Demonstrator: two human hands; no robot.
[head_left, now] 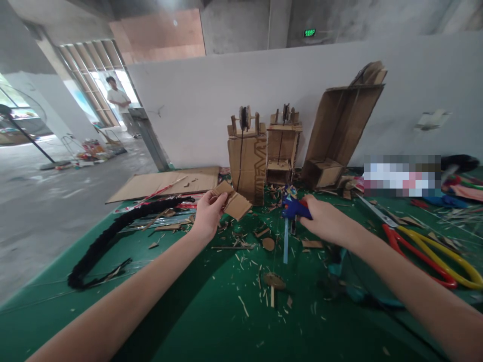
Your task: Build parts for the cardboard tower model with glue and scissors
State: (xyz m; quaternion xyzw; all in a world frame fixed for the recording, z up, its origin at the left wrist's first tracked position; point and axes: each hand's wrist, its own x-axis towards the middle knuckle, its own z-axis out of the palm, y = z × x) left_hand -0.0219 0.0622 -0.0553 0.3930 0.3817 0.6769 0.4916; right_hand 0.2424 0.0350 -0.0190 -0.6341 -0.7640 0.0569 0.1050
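My left hand (209, 210) pinches the cardboard piece (238, 206) above the green table (211, 322), my right hand (323, 217) clasps the blue glue gun (297, 210), and I should steady the card by its edge.

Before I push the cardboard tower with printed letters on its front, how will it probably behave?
The cardboard tower is probably light for its size, given that material. A push near the top could tip it, since it stands tall and narrow with a spool up there. The spool might turn, being mounted between two uprights.
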